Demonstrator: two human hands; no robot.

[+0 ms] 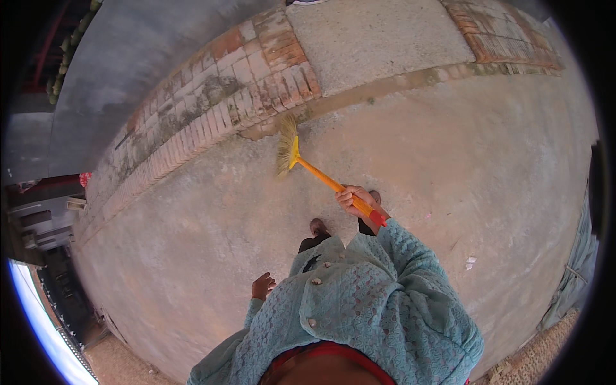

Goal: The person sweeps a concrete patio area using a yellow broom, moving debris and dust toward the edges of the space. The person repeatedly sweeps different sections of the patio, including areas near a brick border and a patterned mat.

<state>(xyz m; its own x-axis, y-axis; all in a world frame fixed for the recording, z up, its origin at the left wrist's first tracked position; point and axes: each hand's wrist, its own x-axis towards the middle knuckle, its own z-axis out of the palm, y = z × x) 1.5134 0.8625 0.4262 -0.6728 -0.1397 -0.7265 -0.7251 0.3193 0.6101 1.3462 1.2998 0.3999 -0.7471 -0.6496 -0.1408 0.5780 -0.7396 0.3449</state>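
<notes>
My right hand [353, 198] is closed around the orange handle of a broom [314, 170], near the handle's red end. Its yellow collar and spread straw-coloured bristles [286, 146] rest on the concrete ground, close to the brick edging. The handle slants from my hand up and left to the bristles. My left hand [262, 285] hangs beside my body, its fingers loosely bent and a little apart, with no object visible in it.
A raised brick border [224, 96] runs along the wall, broken by a concrete ramp [385, 38]. More brickwork [507, 38] lies beyond the ramp. Small white scraps [470, 263] lie on the concrete ground [500, 173] to my right. A grey sheet [568, 276] lies at the far right.
</notes>
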